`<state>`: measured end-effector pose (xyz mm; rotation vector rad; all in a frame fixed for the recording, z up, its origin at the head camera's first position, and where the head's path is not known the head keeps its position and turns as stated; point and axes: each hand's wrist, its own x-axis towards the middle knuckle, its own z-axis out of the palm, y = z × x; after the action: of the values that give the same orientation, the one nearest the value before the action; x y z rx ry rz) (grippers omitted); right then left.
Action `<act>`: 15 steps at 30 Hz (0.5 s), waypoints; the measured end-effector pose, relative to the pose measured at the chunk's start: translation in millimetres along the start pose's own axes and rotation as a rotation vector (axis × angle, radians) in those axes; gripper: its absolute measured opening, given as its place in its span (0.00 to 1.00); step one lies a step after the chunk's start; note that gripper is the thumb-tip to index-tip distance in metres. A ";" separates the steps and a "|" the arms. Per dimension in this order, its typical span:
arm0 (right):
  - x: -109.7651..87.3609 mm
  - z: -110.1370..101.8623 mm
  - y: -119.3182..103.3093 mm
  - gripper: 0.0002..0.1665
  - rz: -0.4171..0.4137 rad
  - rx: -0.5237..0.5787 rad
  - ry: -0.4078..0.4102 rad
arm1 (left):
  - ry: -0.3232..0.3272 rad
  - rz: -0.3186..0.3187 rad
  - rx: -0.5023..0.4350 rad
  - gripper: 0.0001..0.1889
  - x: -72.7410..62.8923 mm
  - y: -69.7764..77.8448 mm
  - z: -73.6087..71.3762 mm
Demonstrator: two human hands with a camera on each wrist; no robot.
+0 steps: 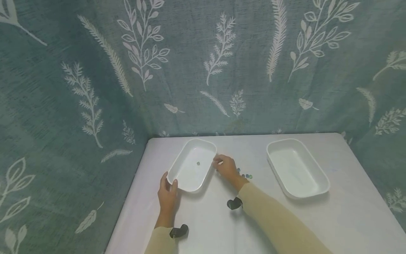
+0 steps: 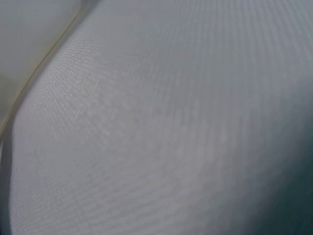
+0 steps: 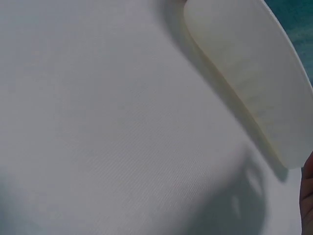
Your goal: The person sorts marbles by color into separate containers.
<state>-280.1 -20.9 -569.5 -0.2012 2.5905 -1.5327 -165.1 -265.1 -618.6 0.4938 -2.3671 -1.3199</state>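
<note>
A white rectangular tray [image 1: 182, 164] sits at the left of the table, with one small marble [image 1: 198, 163] on its floor. My left hand [image 1: 167, 194] grips its near left corner, thumb over the rim and fingers along the outer side. At the right rim, my right hand [image 1: 226, 168] has its bent fingers and thumb on the edge. The tray's outer wall [image 3: 244, 73] fills the upper right of the right wrist view, with a sliver of the hand beside its end. In the left wrist view only a part of the tray [image 2: 29, 44] shows, at the upper left.
Several small bluish-green marbles [image 1: 247, 176] lie on the white table [image 1: 209, 225] just right of my right wrist. A second white tray [image 1: 296, 173] stands farther right. Behind the table hangs a green curtain [image 1: 190, 70] with white leaf patterns.
</note>
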 end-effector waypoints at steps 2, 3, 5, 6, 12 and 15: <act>-2.2 -2.1 4.6 0.14 0.005 0.006 0.011 | 0.003 0.002 0.005 0.31 -0.6 -0.2 -0.8; -3.8 -3.7 6.6 0.14 0.002 0.015 0.015 | 0.002 0.001 0.011 0.31 -1.0 -0.3 -1.3; -7.9 -7.7 10.5 0.14 -0.010 0.032 0.026 | 0.005 0.004 0.019 0.31 -1.5 -0.5 -2.6; -10.3 -10.3 12.0 0.14 -0.018 0.042 0.033 | 0.006 0.005 0.022 0.31 -1.5 -0.5 -3.2; -25.8 -30.7 23.9 0.14 -0.038 0.078 0.055 | 0.005 0.017 0.001 0.31 -0.8 -1.3 -1.5; -33.3 -43.1 33.0 0.14 -0.029 0.101 0.071 | -0.002 0.016 -0.007 0.31 0.1 -2.4 1.9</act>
<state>-256.6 37.8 -576.6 -0.1783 2.5655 -1.7065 -165.9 -265.0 -621.5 0.4704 -2.3624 -1.3219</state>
